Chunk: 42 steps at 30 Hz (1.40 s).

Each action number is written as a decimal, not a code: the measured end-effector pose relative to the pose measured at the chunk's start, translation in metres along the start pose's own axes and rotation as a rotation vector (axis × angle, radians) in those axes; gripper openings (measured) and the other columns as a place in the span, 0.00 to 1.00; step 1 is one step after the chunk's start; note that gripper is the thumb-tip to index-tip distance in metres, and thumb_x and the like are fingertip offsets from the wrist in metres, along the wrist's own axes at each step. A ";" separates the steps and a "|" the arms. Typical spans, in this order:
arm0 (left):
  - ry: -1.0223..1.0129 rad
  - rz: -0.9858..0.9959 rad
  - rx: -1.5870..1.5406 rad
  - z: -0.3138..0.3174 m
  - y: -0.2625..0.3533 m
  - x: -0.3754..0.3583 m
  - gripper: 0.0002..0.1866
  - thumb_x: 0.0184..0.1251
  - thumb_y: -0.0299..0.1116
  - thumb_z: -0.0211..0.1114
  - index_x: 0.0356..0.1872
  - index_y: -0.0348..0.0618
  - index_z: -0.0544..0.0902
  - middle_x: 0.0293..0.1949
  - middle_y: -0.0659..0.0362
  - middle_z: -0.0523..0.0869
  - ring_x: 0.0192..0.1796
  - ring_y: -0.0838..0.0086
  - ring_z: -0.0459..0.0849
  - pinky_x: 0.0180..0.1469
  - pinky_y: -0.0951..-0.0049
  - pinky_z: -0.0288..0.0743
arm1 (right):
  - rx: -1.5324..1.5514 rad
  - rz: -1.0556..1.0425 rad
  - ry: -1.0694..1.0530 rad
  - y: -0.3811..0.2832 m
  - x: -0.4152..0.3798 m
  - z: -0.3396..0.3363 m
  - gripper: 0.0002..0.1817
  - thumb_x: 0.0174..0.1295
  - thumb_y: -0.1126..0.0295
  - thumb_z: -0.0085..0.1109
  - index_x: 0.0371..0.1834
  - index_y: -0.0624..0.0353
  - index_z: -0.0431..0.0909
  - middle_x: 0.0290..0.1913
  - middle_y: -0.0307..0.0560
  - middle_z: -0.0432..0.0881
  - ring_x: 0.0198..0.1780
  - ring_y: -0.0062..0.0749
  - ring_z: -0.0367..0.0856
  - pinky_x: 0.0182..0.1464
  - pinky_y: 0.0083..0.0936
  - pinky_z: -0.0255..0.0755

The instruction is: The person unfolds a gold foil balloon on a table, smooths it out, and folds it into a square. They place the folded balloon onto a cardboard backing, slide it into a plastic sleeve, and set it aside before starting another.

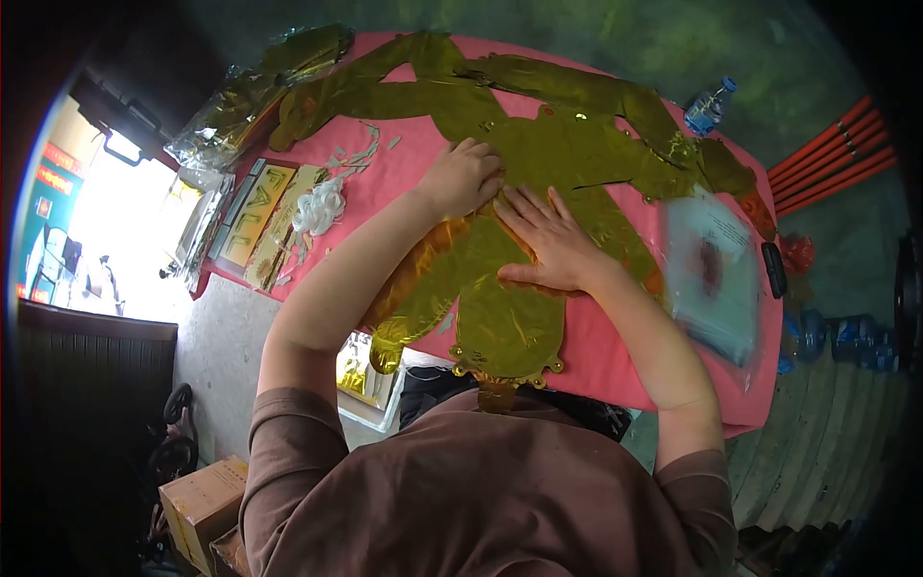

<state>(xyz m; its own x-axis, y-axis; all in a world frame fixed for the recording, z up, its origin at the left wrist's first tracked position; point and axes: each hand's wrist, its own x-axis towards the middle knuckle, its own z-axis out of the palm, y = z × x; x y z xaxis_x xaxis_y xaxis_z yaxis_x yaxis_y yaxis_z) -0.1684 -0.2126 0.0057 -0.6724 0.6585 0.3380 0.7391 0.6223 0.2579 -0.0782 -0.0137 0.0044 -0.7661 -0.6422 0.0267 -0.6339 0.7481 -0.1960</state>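
Pink-covered table [615, 356] over a grey concrete floor. Left hand [463, 177] curled loosely, knuckles down on a gold foil balloon [538, 154]; right hand [548, 240] spread flat, fingers wide, pressing the same foil at table centre. Just beside, right: clear plastic bag [711, 274], contents blurred, something reddish inside. Left: white string bundle [320, 207], packaged letter banners [255, 216]. Far corner: plastic water bottle [709, 108]. Floor, lower left: cardboard box [202, 500], closed
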 end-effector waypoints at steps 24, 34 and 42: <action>0.126 0.118 -0.193 0.057 0.013 0.062 0.14 0.58 0.39 0.64 0.44 0.48 0.80 0.45 0.55 0.76 0.50 0.58 0.73 0.52 0.61 0.69 | -0.177 0.691 0.221 0.053 -0.066 -0.037 0.26 0.55 0.62 0.62 0.54 0.62 0.69 0.46 0.56 0.79 0.49 0.50 0.78 0.52 0.41 0.71; 0.066 0.097 -0.068 0.049 0.021 0.058 0.15 0.62 0.40 0.61 0.49 0.54 0.80 0.45 0.59 0.75 0.51 0.64 0.72 0.53 0.63 0.65 | 0.297 0.769 -0.080 0.092 -0.068 -0.058 0.15 0.48 0.63 0.63 0.35 0.62 0.77 0.31 0.53 0.82 0.36 0.38 0.82 0.39 0.31 0.74; 0.061 0.085 -0.054 0.047 0.024 0.058 0.16 0.61 0.39 0.60 0.50 0.55 0.80 0.45 0.60 0.75 0.52 0.64 0.72 0.53 0.62 0.65 | 1.299 0.387 0.201 0.058 -0.047 -0.080 0.19 0.55 0.76 0.62 0.51 0.65 0.73 0.37 0.41 0.80 0.30 0.16 0.75 0.30 0.16 0.69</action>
<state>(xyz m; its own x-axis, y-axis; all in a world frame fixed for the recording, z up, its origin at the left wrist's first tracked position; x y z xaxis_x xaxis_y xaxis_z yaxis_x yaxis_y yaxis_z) -0.1919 -0.1394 -0.0115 -0.6045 0.6801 0.4149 0.7957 0.5402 0.2739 -0.0881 0.0733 0.0703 -0.9426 -0.3113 -0.1212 0.0919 0.1072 -0.9900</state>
